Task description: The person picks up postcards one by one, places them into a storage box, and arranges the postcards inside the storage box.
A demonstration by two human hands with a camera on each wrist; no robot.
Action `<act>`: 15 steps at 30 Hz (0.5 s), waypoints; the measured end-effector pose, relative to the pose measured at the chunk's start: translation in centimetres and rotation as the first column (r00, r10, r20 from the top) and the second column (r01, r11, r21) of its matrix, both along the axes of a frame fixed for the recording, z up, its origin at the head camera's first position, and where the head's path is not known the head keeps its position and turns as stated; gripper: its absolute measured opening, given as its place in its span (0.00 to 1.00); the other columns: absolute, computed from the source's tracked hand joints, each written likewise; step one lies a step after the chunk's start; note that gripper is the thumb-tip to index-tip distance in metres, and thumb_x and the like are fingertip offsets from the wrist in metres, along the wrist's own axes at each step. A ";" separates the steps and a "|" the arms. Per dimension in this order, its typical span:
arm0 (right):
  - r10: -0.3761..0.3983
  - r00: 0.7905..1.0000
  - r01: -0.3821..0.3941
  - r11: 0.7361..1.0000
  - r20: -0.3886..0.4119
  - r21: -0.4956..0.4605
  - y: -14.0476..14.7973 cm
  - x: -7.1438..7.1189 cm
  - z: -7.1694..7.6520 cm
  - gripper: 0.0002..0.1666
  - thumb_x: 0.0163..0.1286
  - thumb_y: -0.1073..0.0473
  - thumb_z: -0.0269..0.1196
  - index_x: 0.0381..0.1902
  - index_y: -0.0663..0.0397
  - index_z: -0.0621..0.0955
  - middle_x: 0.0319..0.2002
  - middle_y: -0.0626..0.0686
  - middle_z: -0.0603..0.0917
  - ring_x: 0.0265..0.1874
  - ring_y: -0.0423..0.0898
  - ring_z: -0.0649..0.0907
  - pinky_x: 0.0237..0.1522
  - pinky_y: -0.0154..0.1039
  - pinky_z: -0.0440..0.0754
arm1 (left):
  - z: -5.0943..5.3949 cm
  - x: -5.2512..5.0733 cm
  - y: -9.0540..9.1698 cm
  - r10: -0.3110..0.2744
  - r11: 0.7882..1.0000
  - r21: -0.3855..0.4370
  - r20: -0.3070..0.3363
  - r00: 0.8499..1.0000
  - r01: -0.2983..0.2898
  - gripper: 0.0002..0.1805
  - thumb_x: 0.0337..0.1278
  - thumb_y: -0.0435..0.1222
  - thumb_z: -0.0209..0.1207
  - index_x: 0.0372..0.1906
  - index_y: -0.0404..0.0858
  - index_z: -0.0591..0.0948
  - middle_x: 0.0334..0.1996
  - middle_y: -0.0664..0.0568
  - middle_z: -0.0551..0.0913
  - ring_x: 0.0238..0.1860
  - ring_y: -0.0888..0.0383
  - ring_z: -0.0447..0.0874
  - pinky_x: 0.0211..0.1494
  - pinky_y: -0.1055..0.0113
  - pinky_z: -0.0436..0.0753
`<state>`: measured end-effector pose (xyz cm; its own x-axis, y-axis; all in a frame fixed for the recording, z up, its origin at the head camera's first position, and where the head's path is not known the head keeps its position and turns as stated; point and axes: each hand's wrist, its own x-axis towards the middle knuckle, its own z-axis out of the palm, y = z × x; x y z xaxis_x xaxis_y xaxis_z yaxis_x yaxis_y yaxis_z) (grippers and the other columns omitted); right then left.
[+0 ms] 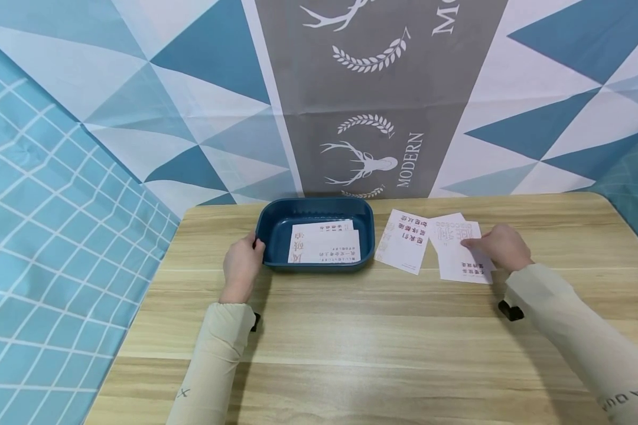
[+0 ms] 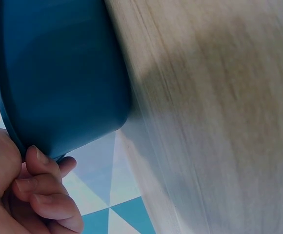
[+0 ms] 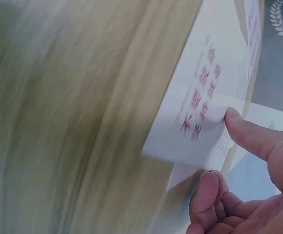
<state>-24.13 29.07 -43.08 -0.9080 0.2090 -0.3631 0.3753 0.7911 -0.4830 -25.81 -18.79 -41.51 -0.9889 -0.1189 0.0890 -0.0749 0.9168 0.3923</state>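
My left hand (image 1: 241, 262) grips the rim of a dark blue plastic tray (image 1: 319, 268) at its left end; in the left wrist view the fingers (image 2: 56, 207) curl at the tray's corner. Inside the tray lie several white printed cards (image 1: 332, 245). On the right, my right hand (image 1: 502, 248) pinches the edge of a white card (image 1: 457, 260) with red and grey characters. The right wrist view shows the thumb (image 3: 251, 134) on the card's face and the fingertips at its edge. Another card (image 1: 452, 218) lies partly hidden beneath it.
A further printed card (image 1: 402, 242) lies on the wooden table (image 1: 367, 342) between the tray and the right hand's card. Patterned cloth (image 1: 372, 106) with triangles and a deer print hangs behind. Blue checked cloth (image 1: 48, 236) borders the left side.
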 end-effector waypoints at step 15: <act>-0.135 0.988 0.148 0.956 0.067 -0.253 0.7 -0.6 -0.1 0.36 0.63 0.50 0.60 0.60 0.72 0.68 0.45 0.64 0.78 0.31 0.45 0.79 0.30 0.36 0.77 | 0.1 -0.1 0.1 -0.003 1.000 -0.001 -0.005 1.000 0.003 0.19 0.65 0.37 0.45 0.54 0.32 0.77 0.42 0.34 0.83 0.38 0.41 0.82 0.41 0.49 0.77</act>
